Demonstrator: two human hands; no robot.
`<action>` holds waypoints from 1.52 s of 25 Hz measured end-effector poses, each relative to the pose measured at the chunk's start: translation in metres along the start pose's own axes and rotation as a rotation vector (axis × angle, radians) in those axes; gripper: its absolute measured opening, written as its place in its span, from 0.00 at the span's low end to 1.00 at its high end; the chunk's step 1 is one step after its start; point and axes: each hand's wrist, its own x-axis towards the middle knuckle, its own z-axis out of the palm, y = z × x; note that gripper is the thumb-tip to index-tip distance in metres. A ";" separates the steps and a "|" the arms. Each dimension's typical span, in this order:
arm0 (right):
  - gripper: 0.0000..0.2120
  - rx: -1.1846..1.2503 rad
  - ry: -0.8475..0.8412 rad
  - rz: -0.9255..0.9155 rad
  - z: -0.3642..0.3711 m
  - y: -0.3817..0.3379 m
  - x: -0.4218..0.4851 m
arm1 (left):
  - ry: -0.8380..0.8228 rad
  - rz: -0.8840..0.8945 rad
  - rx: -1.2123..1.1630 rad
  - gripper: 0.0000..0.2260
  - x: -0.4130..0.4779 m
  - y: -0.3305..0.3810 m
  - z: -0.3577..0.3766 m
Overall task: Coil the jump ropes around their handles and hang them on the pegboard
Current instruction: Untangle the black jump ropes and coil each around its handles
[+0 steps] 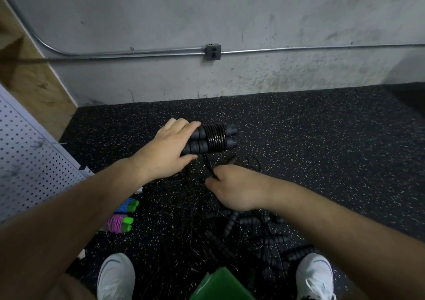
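Two white shoes [116, 276] at the bottom edge, with a green object [218, 286] between them, kind unclear. Just ahead is a loose pile of black ropes [230, 230] on the speckled floor [322, 138], strands crossing every way. Left of the pile lie two finished ropes [118, 223], one wound purple, one blue.

Right hand [236, 189] pinches the cord [208, 164], fingers curled round it, just below the bundle. Left hand [167, 148] is clamped round a pair of black handles [231, 136] held side by side above the floor. The coil [215, 136] covers their middle.

Risks:
- The free cord seems to trail into the pile, so a pull may snag or drag up another rope.
- Slack between the hands would let turns loosen or slip off the handle ends.
- Pegboard [27, 161] stands at left, well apart. An untucked tail may unwind on the way.
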 end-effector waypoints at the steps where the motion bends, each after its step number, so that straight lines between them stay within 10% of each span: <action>1: 0.18 -0.057 -0.027 0.001 -0.005 -0.006 -0.009 | -0.011 0.000 0.018 0.35 0.000 -0.002 0.001; 8: 0.13 -0.648 0.307 -0.120 -0.059 -0.017 -0.043 | -0.140 0.051 0.047 0.34 -0.002 0.005 0.005; 15: 0.12 -0.610 0.535 -0.226 -0.088 0.029 -0.017 | -0.195 0.216 -0.098 0.31 -0.016 0.042 -0.004; 26: 0.13 0.114 0.182 -0.112 -0.047 0.051 -0.003 | -0.033 0.003 -0.698 0.35 -0.027 0.068 -0.030; 38: 0.15 0.202 0.029 -0.029 0.011 -0.007 -0.006 | 0.098 -0.103 -0.112 0.29 -0.002 0.009 -0.024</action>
